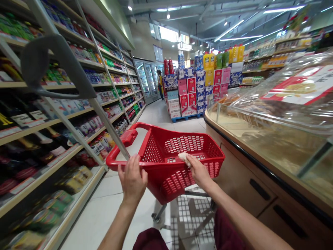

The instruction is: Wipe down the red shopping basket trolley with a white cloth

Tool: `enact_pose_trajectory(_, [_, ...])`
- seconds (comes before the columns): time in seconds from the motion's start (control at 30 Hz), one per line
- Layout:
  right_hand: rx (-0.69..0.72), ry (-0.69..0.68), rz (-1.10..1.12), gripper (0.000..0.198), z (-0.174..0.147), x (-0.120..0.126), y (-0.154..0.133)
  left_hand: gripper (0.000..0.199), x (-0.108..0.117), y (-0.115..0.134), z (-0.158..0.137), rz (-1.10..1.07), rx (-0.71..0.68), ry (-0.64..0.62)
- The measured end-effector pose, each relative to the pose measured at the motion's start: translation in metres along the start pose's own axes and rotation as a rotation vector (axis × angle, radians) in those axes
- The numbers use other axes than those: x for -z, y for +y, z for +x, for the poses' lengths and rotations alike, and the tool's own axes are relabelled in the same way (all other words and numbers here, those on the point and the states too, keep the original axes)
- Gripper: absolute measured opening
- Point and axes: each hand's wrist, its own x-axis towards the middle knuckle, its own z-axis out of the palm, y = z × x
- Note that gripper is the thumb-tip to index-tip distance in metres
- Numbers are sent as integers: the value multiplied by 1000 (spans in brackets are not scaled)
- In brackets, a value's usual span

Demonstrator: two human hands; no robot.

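Note:
A red plastic shopping cart [161, 189] with perforated walls stands right in front of me, its handle to the left and its basket bare inside. My left hand [133, 178] lies over the near rim beside the handle end, fingers bent across the edge and thumb apart. My right hand [198, 171] pinches a small crumpled white cloth [183, 157] at the near rim farther right. Part of the cloth hangs over the inner side of the basket. Below the cart, a wheel [155, 217] shows on the tiled floor.
Shelves of bottles and packets [104, 95] line the left. A metal pole with a grey cuff-like piece [62, 66] slants down to the cart. Stacked drink cartons [188, 92] stand ahead, with a person [160, 85] beyond. A counter [244, 173] with plastic-packed food runs along the right.

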Motion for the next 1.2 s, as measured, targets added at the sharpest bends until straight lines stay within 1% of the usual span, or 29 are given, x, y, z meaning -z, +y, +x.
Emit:
enact_pose_trajectory(0.03, [23, -8, 13, 56, 3, -3, -5, 49, 1, -6, 2, 18, -22, -22])
enact_pose_trajectory(0.07, [59, -14, 30, 56, 6, -8, -14, 50, 1, -10, 4, 24, -66, -78])
enact_pose_trajectory(0.13, [121, -19, 61, 56, 13, -22, -36, 50, -2, -12, 6, 11, -153, -201])
enact_pose_trajectory(0.17, [136, -23, 68, 57, 16, -29, -46, 49, -4, -12, 5, 4, -167, -234])
enact_pose_trajectory(0.23, [145, -41, 54, 59, 21, -40, -62, 47, -5, -13, 4, -8, -154, -229])
enact_pose_trajectory(0.33, [139, -67, 12, 64, 18, -48, -62, 44, -1, -25, -1, -94, -172, -164])
enact_pose_trajectory(0.37, [135, -67, 8, 67, 16, -50, -59, 42, 1, -32, -2, -128, -134, -110])
enact_pose_trajectory(0.43, [104, -37, 18, 69, 12, -53, -58, 40, 6, -44, -4, -144, 44, 29])
enact_pose_trajectory(0.47, [85, -13, 33, 69, 12, -56, -63, 43, 7, -49, -5, -118, 145, 75])
enact_pose_trajectory(0.5, [75, 11, 54, 67, 13, -60, -73, 47, 8, -53, -5, -77, 215, 83])
enact_pose_trajectory(0.53, [81, 27, 76, 65, 15, -65, -87, 52, 8, -54, -6, -32, 237, 54])
enact_pose_trajectory(0.63, [188, 18, 102, 53, 29, -85, -139, 58, 5, -55, -6, 68, 152, -95])
enact_pose_trajectory(0.67, [227, 9, 87, 50, 33, -90, -152, 58, 5, -55, -7, 88, 131, -117])
enact_pose_trajectory(0.7, [262, -1, 62, 48, 35, -93, -159, 58, 5, -56, -7, 104, 117, -127])
enact_pose_trajectory(0.73, [287, -11, 33, 47, 36, -93, -159, 58, 5, -57, -8, 118, 107, -133])
enact_pose_trajectory(0.77, [296, -20, 3, 47, 34, -90, -151, 57, 6, -59, -10, 129, 95, -138])
enact_pose_trajectory(0.83, [253, -30, -54, 52, 26, -75, -116, 56, 9, -59, -14, 139, 81, -129])
enact_pose_trajectory(0.9, [101, 3, -104, 56, 18, -57, -73, 55, 10, -51, -18, 132, 87, -79])
enact_pose_trajectory(0.93, [11, 42, -127, 56, 14, -50, -55, 54, 9, -42, -20, 120, 81, -55])
enact_pose_trajectory(0.97, [-45, 61, -135, 56, 12, -45, -44, 54, 6, -32, -22, 103, 60, -39])
enact_pose_trajectory(1.0, [-70, 70, -132, 55, 10, -44, -39, 55, 2, -20, -22, 83, 24, -41])
enact_pose_trajectory(1.03, [-58, 69, -120, 55, 9, -46, -40, 55, -4, -8, -22, 65, -20, -61])
enact_pose_trajectory(1.13, [106, 39, -78, 57, 11, -58, -57, 58, -21, 21, -20, 48, -101, -162])
enact_pose_trajectory(1.2, [175, 30, -91, 59, 11, -58, -55, 60, -28, 28, -18, 64, -106, -200])
